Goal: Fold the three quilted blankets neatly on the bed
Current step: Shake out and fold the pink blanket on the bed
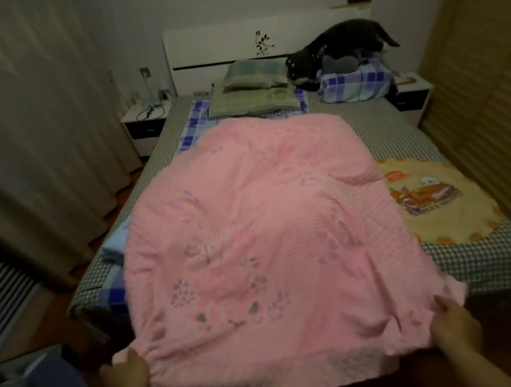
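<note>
Checkered bed [397,123] bears puffy quilted pink blanket [257,224], both hands gripping its hem.

My left hand [126,375] was low at the near left, fingers curled tight and pinching a corner of the blanket [260,224]. My right hand [455,325] mirrored it at the near right, fingers bunched round the other corner. Both forearms reached forward from the bottom edge, spread wide apart, wrists roughly level with each other.
</note>
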